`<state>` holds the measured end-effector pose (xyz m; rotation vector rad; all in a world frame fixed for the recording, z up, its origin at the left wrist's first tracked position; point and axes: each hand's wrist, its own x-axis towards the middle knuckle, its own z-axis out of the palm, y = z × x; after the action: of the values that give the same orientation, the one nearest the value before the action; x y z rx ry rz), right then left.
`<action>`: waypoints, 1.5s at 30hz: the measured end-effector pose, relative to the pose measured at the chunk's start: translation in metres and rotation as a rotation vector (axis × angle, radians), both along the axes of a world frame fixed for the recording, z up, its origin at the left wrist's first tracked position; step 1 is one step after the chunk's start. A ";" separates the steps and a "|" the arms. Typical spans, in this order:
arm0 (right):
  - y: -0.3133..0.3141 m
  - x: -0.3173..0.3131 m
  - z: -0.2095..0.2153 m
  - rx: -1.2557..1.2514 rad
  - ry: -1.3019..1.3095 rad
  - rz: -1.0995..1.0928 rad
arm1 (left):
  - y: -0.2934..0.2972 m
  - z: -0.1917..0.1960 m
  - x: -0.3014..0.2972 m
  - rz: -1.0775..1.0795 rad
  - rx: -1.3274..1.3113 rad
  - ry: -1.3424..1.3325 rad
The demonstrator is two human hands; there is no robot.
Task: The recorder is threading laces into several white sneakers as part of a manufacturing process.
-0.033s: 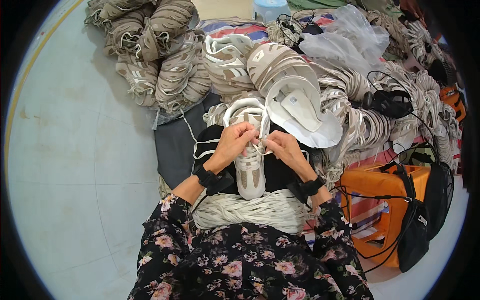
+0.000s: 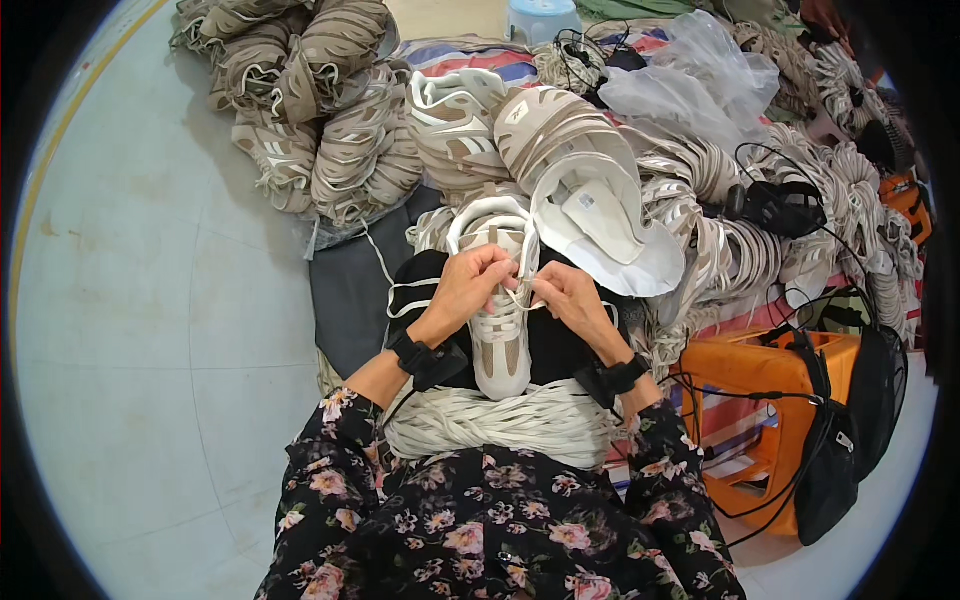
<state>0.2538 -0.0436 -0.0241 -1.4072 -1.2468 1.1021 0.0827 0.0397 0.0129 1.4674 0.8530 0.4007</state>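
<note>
A beige and white sneaker upper (image 2: 500, 352) lies toe toward me on a black cloth (image 2: 420, 285) across my lap. My left hand (image 2: 466, 288) and my right hand (image 2: 568, 297) meet over its lacing area. Each pinches part of a thin white shoelace (image 2: 522, 296) that runs between them. Both wrists wear black bands. A thick coil of white laces (image 2: 500, 420) rests on my flowered dress just below the shoe.
Heaps of beige shoe uppers (image 2: 320, 130) lie ahead and to the right (image 2: 760, 240). An orange plastic stool (image 2: 750, 372) with a black bag (image 2: 835, 455) and cables stands at my right. Grey floor (image 2: 150, 350) spreads on the left. A clear plastic bag (image 2: 690, 80) sits behind.
</note>
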 end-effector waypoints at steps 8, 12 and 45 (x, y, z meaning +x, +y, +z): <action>0.001 -0.003 0.025 0.171 -0.508 -0.126 | -0.002 0.007 -0.036 0.408 0.249 -0.230; 0.023 -0.024 0.044 0.686 -0.529 -0.132 | -0.003 -0.018 -0.064 0.390 0.022 -0.164; 0.032 -0.047 0.036 0.414 -0.677 0.294 | -0.011 -0.015 -0.055 0.124 0.850 0.284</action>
<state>0.2073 -0.0112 0.0123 -1.3334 -2.0800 0.4886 0.0277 0.0290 -0.0016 2.2993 1.0652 0.7132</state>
